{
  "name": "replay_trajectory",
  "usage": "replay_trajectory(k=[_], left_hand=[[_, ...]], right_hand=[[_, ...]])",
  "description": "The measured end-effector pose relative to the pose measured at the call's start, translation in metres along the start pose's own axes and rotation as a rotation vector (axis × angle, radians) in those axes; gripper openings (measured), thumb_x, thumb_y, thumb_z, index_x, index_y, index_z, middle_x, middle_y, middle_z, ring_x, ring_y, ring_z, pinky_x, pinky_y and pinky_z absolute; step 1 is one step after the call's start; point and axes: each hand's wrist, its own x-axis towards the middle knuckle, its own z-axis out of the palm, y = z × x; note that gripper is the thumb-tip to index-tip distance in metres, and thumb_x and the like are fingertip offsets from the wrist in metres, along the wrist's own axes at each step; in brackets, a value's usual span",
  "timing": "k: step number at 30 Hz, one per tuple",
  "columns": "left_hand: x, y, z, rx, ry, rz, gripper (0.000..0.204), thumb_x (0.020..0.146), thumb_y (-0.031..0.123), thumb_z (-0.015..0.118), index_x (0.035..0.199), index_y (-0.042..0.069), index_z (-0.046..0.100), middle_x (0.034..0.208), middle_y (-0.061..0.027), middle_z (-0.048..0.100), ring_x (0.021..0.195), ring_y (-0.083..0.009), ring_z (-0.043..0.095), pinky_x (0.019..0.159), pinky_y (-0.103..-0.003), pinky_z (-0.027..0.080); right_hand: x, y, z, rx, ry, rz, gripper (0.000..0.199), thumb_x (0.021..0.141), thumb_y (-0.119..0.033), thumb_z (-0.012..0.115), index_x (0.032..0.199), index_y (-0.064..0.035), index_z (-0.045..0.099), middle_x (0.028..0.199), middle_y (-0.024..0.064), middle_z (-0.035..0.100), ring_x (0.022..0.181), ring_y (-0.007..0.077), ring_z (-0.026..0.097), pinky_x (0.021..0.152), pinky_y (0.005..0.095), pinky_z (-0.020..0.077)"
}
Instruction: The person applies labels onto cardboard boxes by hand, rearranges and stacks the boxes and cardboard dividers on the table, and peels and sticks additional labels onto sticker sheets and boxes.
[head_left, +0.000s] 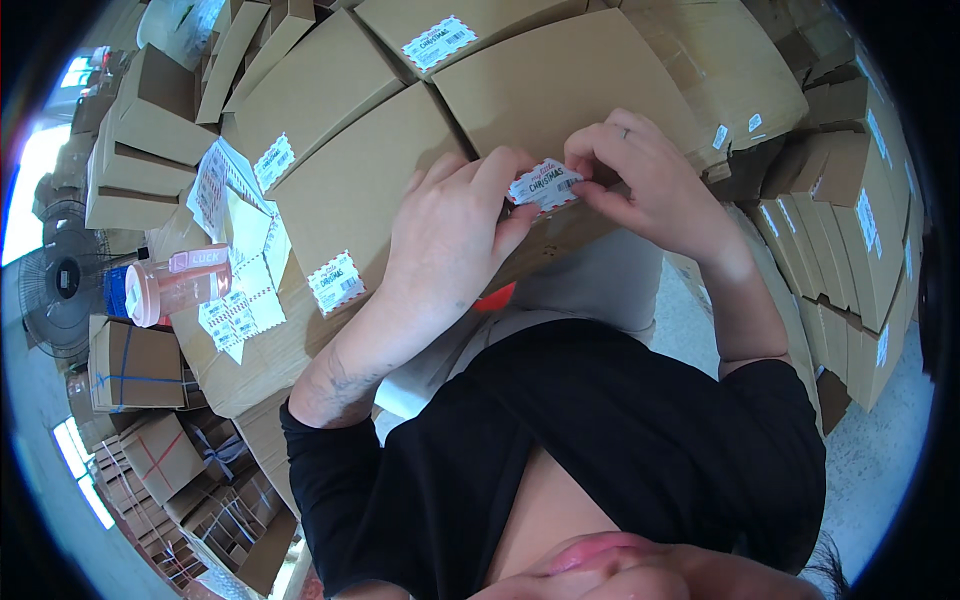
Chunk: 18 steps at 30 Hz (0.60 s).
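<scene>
Between both hands is a white label sticker (545,188) with a red-and-blue striped, scalloped border. It sits at the near edge of a brown cardboard box (570,85); whether it touches the cardboard I cannot tell. My left hand (450,215) has finger and thumb closed at the label's left side. The thumb and fingers of my right hand (640,185), which wears a ring, pinch its right end. Left of that box, another cardboard box (370,160) bears a matching label (336,282) at its near corner. Two more boxes behind carry similar labels (439,43) (274,162).
Printed label sheets (250,265) lie on the wooden table (235,375) at left, beside a clear pink-lidded bottle (185,285). A black fan (65,282) stands further left. Stacked cartons (845,220) line the right side; tied cardboard bundles (160,455) sit at lower left.
</scene>
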Motion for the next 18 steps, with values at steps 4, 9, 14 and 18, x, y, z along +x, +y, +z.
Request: replay_trajectory(k=[4,9,14,18], left_hand=[[-0.004,0.009,-0.003,0.24,0.09,0.074,0.042,0.077,0.019,0.075,0.116,0.015,0.06,0.099,-0.0098,0.064,0.09,-0.0258,0.06,0.075,-0.039,0.043],[-0.011,0.017,-0.001,0.369,0.084,0.074,0.06,0.078,0.026,0.076,0.13,0.004,0.056,0.125,-0.0152,0.058,0.109,-0.0301,0.058,0.09,-0.043,0.046],[-0.007,0.018,0.045,0.244,0.04,0.247,0.07,0.084,0.035,0.067,0.138,-0.005,0.046,0.143,-0.0206,0.047,0.137,-0.0329,0.042,0.116,-0.044,0.031],[0.009,0.024,0.07,0.226,0.25,0.15,0.072,0.087,0.044,0.06,0.138,-0.004,0.046,0.143,-0.0208,0.048,0.131,-0.0332,0.048,0.113,-0.043,0.035]], right_hand=[[0.003,0.003,-0.005,-0.05,0.085,0.081,0.028,0.079,-0.015,0.07,0.101,-0.0089,0.054,0.08,0.0054,0.055,0.081,0.0255,0.054,0.077,0.0388,0.0442],[0.007,0.017,-0.01,0.146,0.043,0.264,0.027,0.081,-0.011,0.068,0.102,-0.0076,0.052,0.078,0.0052,0.051,0.073,0.0194,0.053,0.068,0.032,0.0429],[0.011,0.033,0.0,0.4,0.096,0.281,0.021,0.088,-0.007,0.064,0.106,-0.0077,0.054,0.08,-0.001,0.051,0.073,0.007,0.05,0.065,0.0223,0.039],[0.008,0.035,0.01,0.501,0.297,0.276,0.021,0.094,-0.005,0.06,0.115,-0.0061,0.055,0.091,-0.0047,0.054,0.08,0.0022,0.049,0.07,0.0183,0.0393]])
